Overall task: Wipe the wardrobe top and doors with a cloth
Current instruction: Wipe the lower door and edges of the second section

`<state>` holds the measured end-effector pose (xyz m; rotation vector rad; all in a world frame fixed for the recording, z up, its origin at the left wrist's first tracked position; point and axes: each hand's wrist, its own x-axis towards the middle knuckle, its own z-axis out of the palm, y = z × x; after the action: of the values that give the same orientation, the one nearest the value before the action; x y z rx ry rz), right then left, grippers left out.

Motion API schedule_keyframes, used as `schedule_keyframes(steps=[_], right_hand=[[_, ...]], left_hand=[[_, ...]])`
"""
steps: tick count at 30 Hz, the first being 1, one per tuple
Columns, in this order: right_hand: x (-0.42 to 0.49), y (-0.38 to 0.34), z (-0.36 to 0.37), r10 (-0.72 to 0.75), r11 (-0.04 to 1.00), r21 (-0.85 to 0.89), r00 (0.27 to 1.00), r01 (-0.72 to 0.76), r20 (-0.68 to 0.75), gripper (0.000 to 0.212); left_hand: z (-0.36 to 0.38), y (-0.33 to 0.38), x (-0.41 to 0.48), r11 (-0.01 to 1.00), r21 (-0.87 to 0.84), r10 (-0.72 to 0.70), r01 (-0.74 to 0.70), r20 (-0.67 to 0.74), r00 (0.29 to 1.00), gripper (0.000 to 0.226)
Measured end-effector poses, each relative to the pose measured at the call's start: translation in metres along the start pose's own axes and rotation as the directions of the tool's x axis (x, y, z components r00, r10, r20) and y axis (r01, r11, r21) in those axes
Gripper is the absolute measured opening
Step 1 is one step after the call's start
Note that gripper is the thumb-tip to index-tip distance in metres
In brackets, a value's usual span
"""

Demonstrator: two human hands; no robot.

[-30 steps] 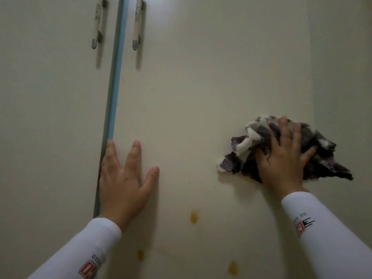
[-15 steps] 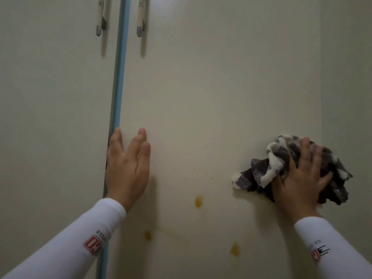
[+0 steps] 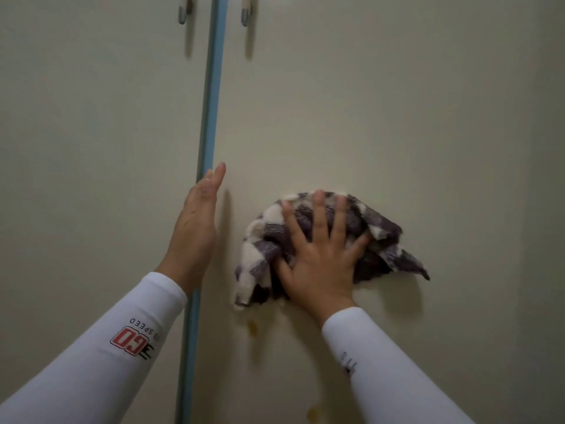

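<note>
Cloth [image 3: 318,240], a bunched checked rag in dark and cream, sits flat against the right-hand wardrobe door [image 3: 382,117], about midway across its width, pinned there by the right hand [image 3: 321,255] with fingers [image 3: 319,215] spread wide, likely so the pressure covers the whole wad. The left hand [image 3: 195,228] stands edge-on by the blue strip [image 3: 211,102] at that door's inner edge, fingers pressed together, probably steadying the door. Yellowish spots [image 3: 252,327] just below the rag look unwiped, so they seem the next target. Two handles [image 3: 244,13] show at the top edge.
</note>
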<state>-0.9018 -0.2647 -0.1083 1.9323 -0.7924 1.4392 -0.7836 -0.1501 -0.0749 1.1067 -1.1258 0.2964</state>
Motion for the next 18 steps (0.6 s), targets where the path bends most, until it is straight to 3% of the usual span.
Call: schedule_keyframes(steps=[2, 7, 12, 14, 18], right_hand=[[0.004, -0.021, 0.002, -0.047, 0.999, 0.001, 0.999, 0.047, 0.010, 0.070], [0.008, -0.065, 0.008, -0.089, 0.996, 0.009, 0.996, 0.089, 0.024, 0.073], [0.004, -0.086, 0.012, -0.067, 0.998, 0.004, 0.996, 0.067, 0.066, 0.069], [-0.005, -0.089, 0.013, -0.054, 0.998, 0.023, 0.995, 0.053, 0.083, 0.070], [-0.045, -0.091, 0.017, -0.080, 0.994, 0.086, 0.993, 0.073, 0.086, 0.079]], left_hand=[[-0.003, 0.000, -0.001, 1.000, -0.031, -0.001, 0.002, 0.021, 1.000, 0.043], [-0.015, -0.002, -0.003, 0.988, 0.144, 0.042, -0.062, 0.139, 0.989, 0.047], [-0.027, -0.009, -0.020, 0.803, 0.528, 0.163, -0.277, 0.252, 0.954, 0.060], [-0.027, -0.010, -0.025, 0.754, 0.596, 0.161, -0.276, 0.240, 0.957, 0.061], [-0.018, -0.008, -0.025, 0.753, 0.626, 0.099, -0.201, 0.194, 0.976, 0.062]])
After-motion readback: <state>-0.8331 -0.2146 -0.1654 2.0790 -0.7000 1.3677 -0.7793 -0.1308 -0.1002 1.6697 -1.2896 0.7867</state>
